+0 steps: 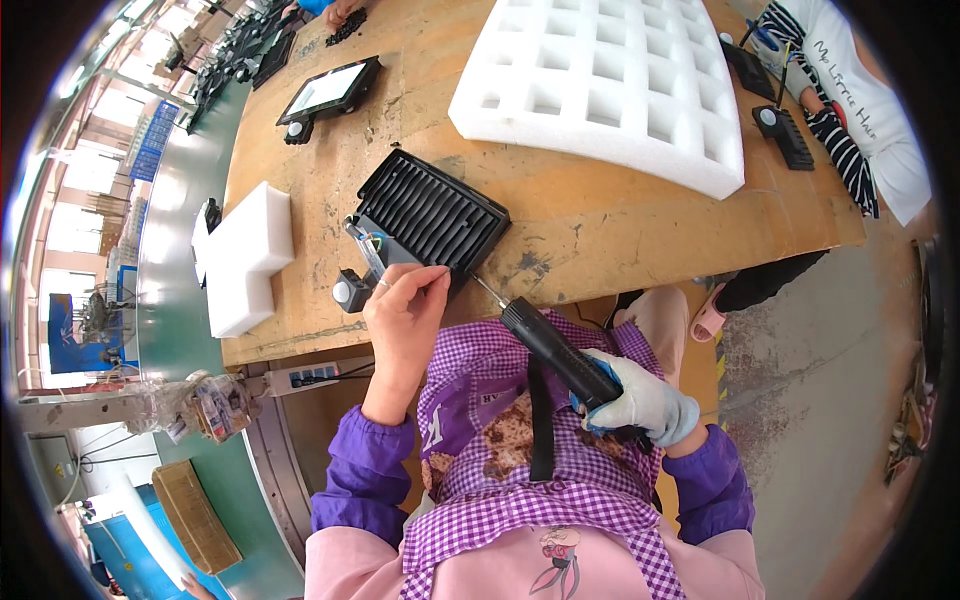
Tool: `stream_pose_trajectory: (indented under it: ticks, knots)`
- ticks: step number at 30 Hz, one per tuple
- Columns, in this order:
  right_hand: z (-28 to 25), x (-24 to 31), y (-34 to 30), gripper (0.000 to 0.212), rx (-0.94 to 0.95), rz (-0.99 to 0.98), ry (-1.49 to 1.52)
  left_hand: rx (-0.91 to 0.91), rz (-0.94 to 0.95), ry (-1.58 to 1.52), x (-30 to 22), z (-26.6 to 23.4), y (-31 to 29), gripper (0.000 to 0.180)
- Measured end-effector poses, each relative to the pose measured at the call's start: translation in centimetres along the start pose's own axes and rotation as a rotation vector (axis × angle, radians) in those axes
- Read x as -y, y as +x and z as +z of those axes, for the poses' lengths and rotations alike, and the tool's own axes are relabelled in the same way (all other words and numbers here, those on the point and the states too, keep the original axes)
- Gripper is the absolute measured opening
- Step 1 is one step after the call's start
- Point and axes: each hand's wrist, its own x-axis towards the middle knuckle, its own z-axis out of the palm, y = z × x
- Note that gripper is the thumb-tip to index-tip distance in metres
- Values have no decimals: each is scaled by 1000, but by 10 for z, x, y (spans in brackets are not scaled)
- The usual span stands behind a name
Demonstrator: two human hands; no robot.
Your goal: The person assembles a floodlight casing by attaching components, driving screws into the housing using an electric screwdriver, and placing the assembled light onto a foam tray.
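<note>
While the black finned housing [432,215] is pinned at its near edge by the bare left hand [405,315], fingers pinched together, the electric screwdriver [555,350], gripped in the gloved right hand [640,405], should be kept square to the screw.

From the black ribbed housing [432,215], the wooden bench [560,215] lies bare toward three o'clock. At one o'clock the white foam tray [600,75] blocks the far side; at nine o'clock a white foam block [248,255] stands close. The left hand [403,320] and the power screwdriver [555,350] crowd six o'clock, at the near edge
</note>
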Motion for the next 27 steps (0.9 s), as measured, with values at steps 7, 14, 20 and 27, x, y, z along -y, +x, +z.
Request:
stream_pose_trajectory:
  ticks: [7, 14, 20, 27]
  knots:
    - [0, 2, 3, 74, 9, 4, -6, 24, -2, 3, -1, 0, 3, 9]
    - [-2, -1, 5, 75, 4, 8, -15, 52, 2, 20, 1, 2, 5, 11]
    - [-5, -3, 9, 76, 24, -10, -20, 104, 14, 44, -4, 3, 11, 10]
    - [-5, 1, 10, 75, 39, -2, -1, 206, 9, 117, -9, -2, 17, 9]
